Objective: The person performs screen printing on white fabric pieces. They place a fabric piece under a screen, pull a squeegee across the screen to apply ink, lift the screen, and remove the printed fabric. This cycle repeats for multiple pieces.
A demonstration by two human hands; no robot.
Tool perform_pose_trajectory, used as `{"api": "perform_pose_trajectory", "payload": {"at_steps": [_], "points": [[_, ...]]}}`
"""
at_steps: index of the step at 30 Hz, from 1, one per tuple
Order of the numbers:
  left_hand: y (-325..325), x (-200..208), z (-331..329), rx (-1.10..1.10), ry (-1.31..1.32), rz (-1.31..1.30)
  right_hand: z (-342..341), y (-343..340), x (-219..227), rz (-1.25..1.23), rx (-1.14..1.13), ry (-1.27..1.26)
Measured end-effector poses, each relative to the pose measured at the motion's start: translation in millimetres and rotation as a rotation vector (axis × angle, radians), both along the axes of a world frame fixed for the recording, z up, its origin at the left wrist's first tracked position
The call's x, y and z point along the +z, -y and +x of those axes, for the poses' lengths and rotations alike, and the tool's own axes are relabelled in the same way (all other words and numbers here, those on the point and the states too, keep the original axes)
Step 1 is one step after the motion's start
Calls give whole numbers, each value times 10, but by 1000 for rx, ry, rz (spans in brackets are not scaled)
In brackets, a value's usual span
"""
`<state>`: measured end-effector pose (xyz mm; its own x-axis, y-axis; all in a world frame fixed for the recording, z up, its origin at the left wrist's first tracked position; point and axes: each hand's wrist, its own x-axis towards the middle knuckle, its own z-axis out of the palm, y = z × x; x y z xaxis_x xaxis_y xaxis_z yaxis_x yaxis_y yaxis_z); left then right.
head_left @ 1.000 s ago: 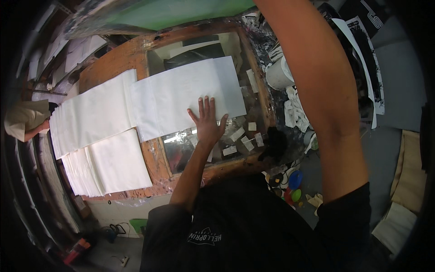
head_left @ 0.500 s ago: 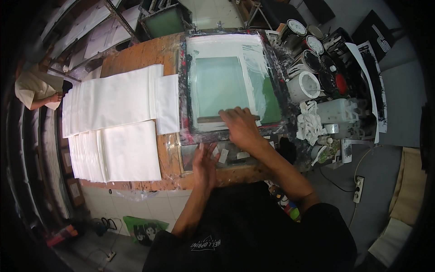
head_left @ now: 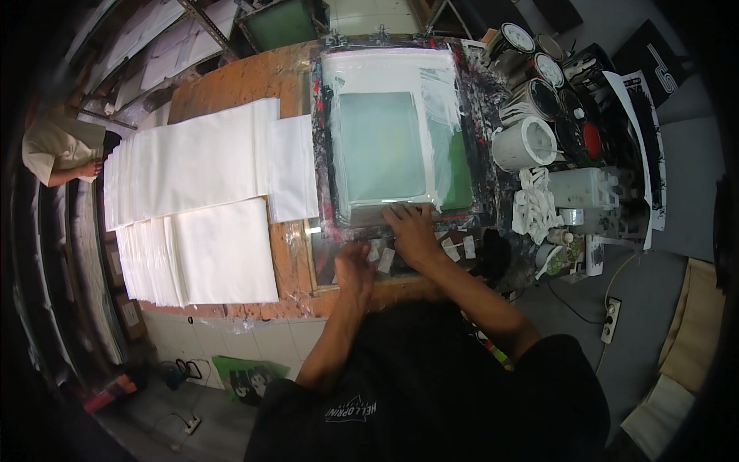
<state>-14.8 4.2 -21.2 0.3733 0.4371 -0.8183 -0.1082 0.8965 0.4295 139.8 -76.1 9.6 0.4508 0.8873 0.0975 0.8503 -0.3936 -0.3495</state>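
A screen-printing frame (head_left: 326,154) lies flat on the table in front of me. White ink (head_left: 377,71) coats much of its mesh around a pale green rectangle (head_left: 382,146). Along the frame's near side, my right hand (head_left: 412,233) grips a squeegee (head_left: 373,213) lying crosswise; the fingers hide part of it. Just below the frame's near left corner is my left hand (head_left: 354,271), its fingers loosely apart and holding nothing.
Overlapping white sheets (head_left: 204,165) cover the table's left side. At right stand ink cans (head_left: 536,100), a white bucket (head_left: 527,144), a crumpled white cloth (head_left: 533,206) and a translucent jug (head_left: 581,187). Another person (head_left: 65,150) stands at far left beside shelves.
My right hand has drawn the squeegee toward me, down to the near end of the mesh. My left hand has shifted slightly right and nearer. The whole view has tilted a little.
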Motion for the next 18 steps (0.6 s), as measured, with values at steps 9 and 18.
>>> {"api": "perform_pose_trajectory", "payload": {"at_steps": [9, 18], "points": [[15, 245, 114, 61, -41, -53, 1070, -1095, -321, 153, -61, 232], [-33, 296, 59, 44, -31, -61, 2448, -2222, 57, -68, -138, -28]]}}
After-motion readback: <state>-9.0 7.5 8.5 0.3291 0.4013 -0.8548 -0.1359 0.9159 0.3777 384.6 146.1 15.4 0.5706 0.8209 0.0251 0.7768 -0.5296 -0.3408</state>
